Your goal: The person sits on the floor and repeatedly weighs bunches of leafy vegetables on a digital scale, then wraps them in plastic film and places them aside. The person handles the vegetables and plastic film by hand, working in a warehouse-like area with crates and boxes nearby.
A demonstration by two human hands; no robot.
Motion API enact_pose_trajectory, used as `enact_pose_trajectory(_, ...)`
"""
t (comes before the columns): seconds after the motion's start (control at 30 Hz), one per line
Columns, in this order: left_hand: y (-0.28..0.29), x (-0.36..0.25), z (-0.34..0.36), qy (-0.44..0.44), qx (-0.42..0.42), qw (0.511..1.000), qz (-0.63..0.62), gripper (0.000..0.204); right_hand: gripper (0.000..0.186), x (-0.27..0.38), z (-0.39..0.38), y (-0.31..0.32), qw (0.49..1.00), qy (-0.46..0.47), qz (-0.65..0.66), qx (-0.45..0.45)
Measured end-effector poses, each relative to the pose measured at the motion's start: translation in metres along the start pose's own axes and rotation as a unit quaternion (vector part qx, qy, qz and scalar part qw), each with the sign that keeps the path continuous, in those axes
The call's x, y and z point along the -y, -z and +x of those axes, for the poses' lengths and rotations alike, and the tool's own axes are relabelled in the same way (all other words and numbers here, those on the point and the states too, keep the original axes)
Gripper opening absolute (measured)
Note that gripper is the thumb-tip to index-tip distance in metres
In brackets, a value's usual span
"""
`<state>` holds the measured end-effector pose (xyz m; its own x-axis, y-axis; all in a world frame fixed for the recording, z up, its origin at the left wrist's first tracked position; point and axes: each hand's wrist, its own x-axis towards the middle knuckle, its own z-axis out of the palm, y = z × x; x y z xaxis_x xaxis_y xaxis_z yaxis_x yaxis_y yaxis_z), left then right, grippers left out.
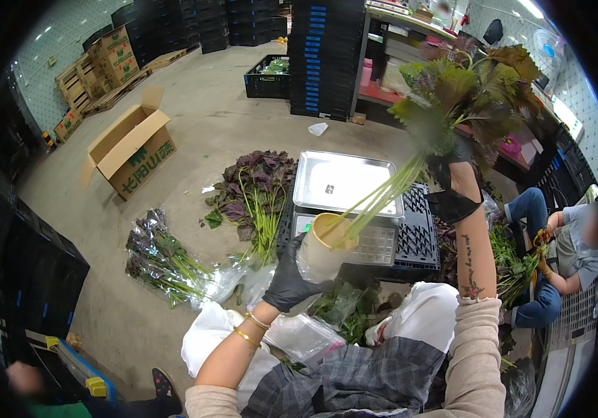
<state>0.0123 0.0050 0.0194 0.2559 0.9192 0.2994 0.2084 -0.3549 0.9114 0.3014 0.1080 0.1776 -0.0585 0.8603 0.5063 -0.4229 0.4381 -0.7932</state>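
My left hand (288,282), in a black glove, grips a beige plastic tube-like container (323,256) with a round open mouth, tilted up to the right. A bunch of purple-green leafy greens (410,171) is held by its stems in my gloved right hand (454,177), leaves up. The stem ends reach the container's mouth; how far inside they go is hidden. Behind the container, a weighing scale (375,245) with a shiny metal tray (344,182) stands on a black plastic crate (417,240). Clear plastic bags (302,336) lie by my lap, near loose green leaves (348,310).
Loose leafy stems (261,202) and bagged bunches (167,258) lie on the floor to the left. Beyond are an open cardboard box (132,150) and stacked black crates (323,59). A seated co-worker (563,244) handles greens at right; another person's green sleeve (59,404) shows lower left.
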Motion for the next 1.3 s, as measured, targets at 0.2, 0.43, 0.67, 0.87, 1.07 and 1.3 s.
enact_pose_trajectory(0.2, 0.005, -0.004, -0.002, -0.084, 0.022, 0.995, 0.049, 0.088, 0.024, 0.008, 0.002, -0.024, 0.999, 0.026, -0.023, 0.006)
enact_pose_trajectory(0.43, 0.004, -0.015, -0.001, -0.02, 0.003, 0.999, 0.025, 0.081, 0.025, 0.017, -0.01, -0.053, 0.996, 0.069, -0.06, 0.021)
enact_pose_trajectory(0.67, 0.009, -0.027, -0.003, -0.015, -0.005, 1.0, 0.005, 0.083, 0.026, -0.004, -0.046, -0.088, 0.989, 0.082, -0.114, 0.056)
enact_pose_trajectory(0.87, 0.006, -0.016, -0.001, -0.033, -0.008, 0.999, 0.023, 0.094, 0.033, -0.036, -0.059, -0.1, 0.949, 0.029, -0.274, 0.152)
enact_pose_trajectory(1.07, 0.017, 0.058, -0.001, -0.067, -0.043, 0.995, 0.052, 0.087, 0.036, -0.073, -0.086, -0.043, 0.834, -0.186, -0.47, 0.221)
enact_pose_trajectory(1.3, 0.027, 0.001, 0.002, -0.102, -0.055, 0.99, 0.081, 0.094, 0.038, -0.062, -0.05, -0.067, 0.966, -0.252, -0.027, 0.059)
